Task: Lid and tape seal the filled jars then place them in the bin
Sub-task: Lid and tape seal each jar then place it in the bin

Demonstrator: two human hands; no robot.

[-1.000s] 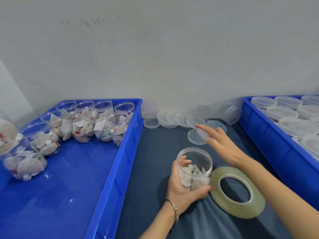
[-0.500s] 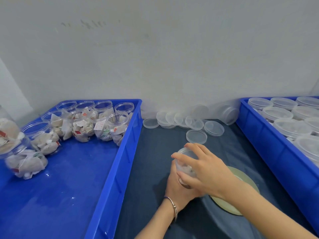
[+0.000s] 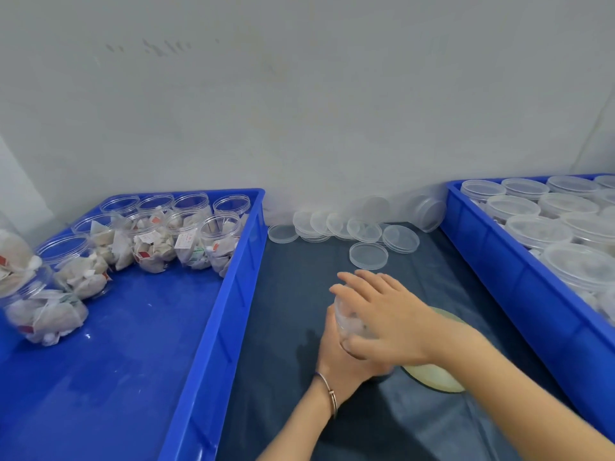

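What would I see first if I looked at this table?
Two hands in the middle: the left hand grips a clear jar while the right hand presses down on top. On the left, a big blue bin holds open filled jars.

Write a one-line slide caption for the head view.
Left hand grips a filled jar while the right hand presses on its top, between two blue bins.
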